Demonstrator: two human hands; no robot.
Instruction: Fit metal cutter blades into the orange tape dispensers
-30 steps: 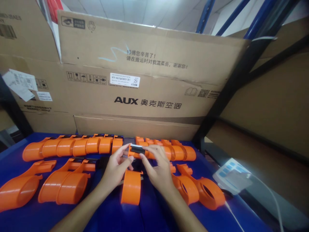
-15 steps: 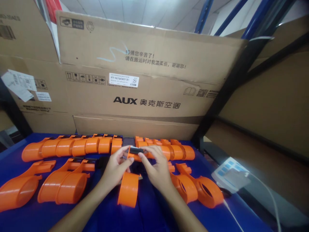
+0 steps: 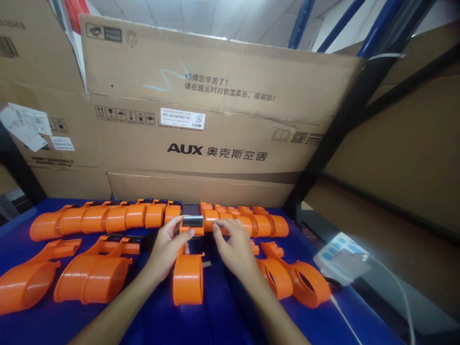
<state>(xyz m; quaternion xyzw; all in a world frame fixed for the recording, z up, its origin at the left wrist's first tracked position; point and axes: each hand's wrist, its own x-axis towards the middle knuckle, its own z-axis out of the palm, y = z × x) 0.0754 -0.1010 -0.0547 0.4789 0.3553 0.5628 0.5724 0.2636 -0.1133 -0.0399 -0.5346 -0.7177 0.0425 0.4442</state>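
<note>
An orange tape dispenser (image 3: 188,279) stands on the blue table (image 3: 223,318) in front of me, its head fitted with a black and grey blade piece (image 3: 192,221). My left hand (image 3: 166,248) pinches the left side of that head with thumb and fingers. My right hand (image 3: 234,245) hovers just right of the head, fingers slightly apart and curved down, holding nothing. Its fingertips reach toward the back row of dispensers (image 3: 247,223).
Several more orange dispensers lie in a back row (image 3: 108,218), at front left (image 3: 91,278) and at right (image 3: 300,282). A big AUX cardboard box (image 3: 215,143) walls the back. A white device with a cable (image 3: 341,261) sits right, beside a dark rack post (image 3: 323,158).
My right hand has let go of the dispenser's head and drawn back to the right. The head with the blade piece has shifted left and now stands straight, held only by my left hand.
</note>
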